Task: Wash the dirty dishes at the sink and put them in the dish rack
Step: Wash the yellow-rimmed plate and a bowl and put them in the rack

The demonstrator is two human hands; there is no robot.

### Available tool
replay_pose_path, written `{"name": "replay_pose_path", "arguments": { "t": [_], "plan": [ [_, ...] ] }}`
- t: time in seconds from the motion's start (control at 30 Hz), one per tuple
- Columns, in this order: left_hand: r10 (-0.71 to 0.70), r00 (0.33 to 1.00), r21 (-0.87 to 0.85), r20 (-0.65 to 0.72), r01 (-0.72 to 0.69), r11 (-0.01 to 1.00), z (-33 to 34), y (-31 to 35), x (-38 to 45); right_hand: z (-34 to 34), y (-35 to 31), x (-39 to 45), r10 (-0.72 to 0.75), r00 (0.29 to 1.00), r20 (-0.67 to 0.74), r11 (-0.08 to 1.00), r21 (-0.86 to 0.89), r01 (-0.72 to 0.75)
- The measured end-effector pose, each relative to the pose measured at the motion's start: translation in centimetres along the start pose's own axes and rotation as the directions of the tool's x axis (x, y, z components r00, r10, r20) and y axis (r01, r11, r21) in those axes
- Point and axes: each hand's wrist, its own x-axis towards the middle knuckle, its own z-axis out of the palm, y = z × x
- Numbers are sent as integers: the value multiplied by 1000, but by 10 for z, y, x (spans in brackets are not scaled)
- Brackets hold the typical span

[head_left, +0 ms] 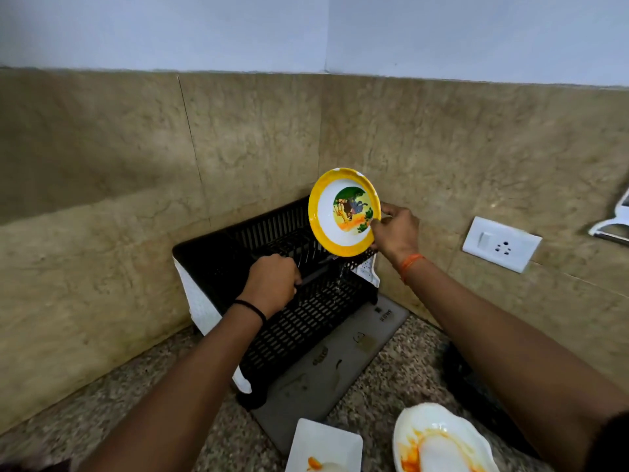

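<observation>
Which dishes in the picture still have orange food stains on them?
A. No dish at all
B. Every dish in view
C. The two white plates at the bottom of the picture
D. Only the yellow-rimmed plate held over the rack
C: the square white plate and the round white plate show orange smears, while the yellow-rimmed plate held by the right hand shows none.

The bowl (pixel 343 212) is white with a yellow rim and a cartoon picture in green, orange and grey. The rack (pixel 299 301) is black with white side panels. Two white plates (pixel 439 441) carry orange stains. The mat (pixel 340 366) seems grey. The wall tiles (pixel 136 165) are mottled beige.
</observation>
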Motion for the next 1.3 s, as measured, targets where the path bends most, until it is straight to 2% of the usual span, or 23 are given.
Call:
{"name": "replay_pose_path", "arguments": {
  "t": [0.17,0.3,0.43,0.6,0.87,0.97,1.13,1.3],
  "plan": [
    [-30,998,-78,49,34,996,-2,-7,17,30,-6,20,-113,994,-6,979,-170,110],
    [-24,993,-139,120,41,989,-3,-10,26,43,-7,39,-106,994,0,925,-368,99],
    [-17,993,-190,120,40,981,0,-17,27,48,-9,37,-244,969,35,868,-438,234],
    [-8,998,-199,58,19,980,8,-19,23,53,1,22,-394,918,39,833,-406,375],
    [5,994,-188,-107,-25,982,16,-23,-7,40,7,-15,-447,894,-40,876,-222,428],
    [6,994,-219,-106,-29,975,22,-22,-24,39,3,-23,-452,891,-45,884,-157,440],
    [-92,973,-176,-210,55,983,18,-36,-53,45,-16,-46,-456,889,-31,889,-54,454],
    [-194,955,-98,-225,176,979,0,-71,-71,64,-43,-66,-495,869,23,869,2,495]
  ]
}}
